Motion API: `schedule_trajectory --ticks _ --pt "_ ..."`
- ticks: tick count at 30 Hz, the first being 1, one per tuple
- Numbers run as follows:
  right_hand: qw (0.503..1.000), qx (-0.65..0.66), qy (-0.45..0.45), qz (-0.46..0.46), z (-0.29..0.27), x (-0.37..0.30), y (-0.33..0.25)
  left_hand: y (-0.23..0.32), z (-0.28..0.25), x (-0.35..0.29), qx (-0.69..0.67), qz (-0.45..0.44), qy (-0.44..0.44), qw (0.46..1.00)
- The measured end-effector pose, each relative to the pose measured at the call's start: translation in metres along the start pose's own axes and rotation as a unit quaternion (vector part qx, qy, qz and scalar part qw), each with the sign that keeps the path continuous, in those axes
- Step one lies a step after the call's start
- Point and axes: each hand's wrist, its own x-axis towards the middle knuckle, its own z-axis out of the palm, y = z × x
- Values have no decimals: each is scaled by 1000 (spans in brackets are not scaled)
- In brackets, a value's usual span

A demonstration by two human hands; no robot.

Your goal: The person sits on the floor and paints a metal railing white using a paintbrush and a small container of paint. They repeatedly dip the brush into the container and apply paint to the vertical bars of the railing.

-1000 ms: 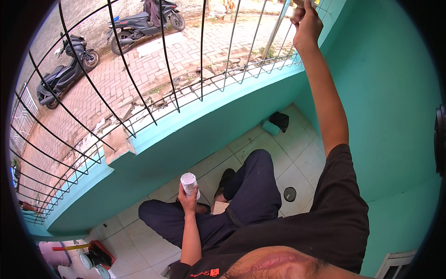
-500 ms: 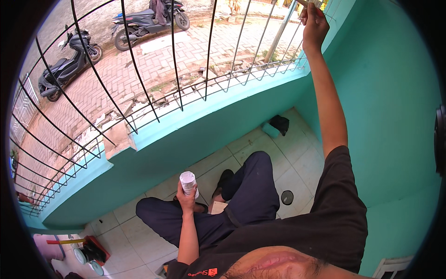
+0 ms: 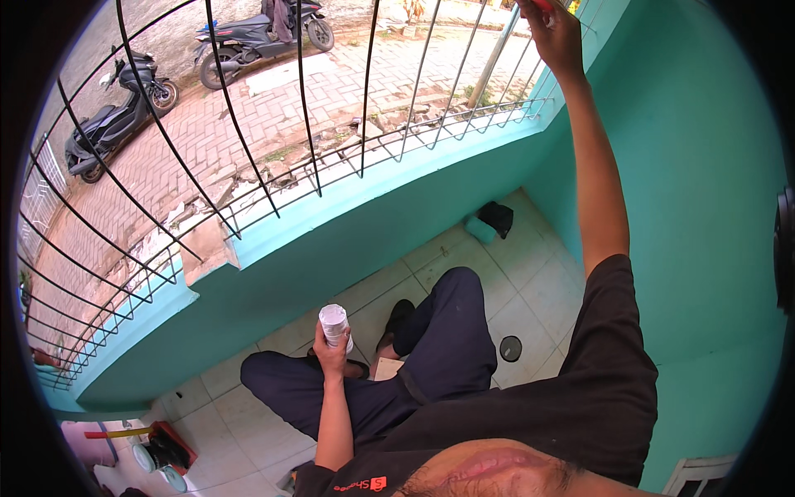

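Note:
My left hand point(image 3: 331, 354) is wrapped round a white cup point(image 3: 334, 321), held upright above my bent legs; its contents are pale and cannot be made out clearly. My right arm is stretched up beside the window grille, and my right hand point(image 3: 556, 35) is at the upper edge of the view. Its fingers are closed round a paintbrush point(image 3: 544, 5), of which only a small red part shows; the rest is out of view. Black bars of the grille point(image 3: 364, 91) stand beyond the hand, over a light turquoise sill point(image 3: 331, 209).
A turquoise wall point(image 3: 696, 182) rises at my right. On the tiled floor lie a black bag point(image 3: 496, 218) beside a turquoise item, a dark round lid point(image 3: 510, 349) and a red dustpan point(image 3: 178, 443). Two motorbikes point(image 3: 124, 116) are parked outside the grille.
My right hand has moved slightly up, and the brush has turned so its red part shows rather than its flat pale end. The left hand and cup have stayed in place.

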Motion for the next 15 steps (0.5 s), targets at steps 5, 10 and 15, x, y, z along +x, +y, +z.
schedule_trajectory --ticks 5,10,15 --pt "999 -8 -2 33 -19 14 -7 1 5 2 6 -1 -4 1000" --pt "998 39 3 45 -10 3 -2 6 1 0 21 -2 1 1000" --pt "997 31 -12 76 -22 21 -4 2 2 1 4 -7 -2 1000"
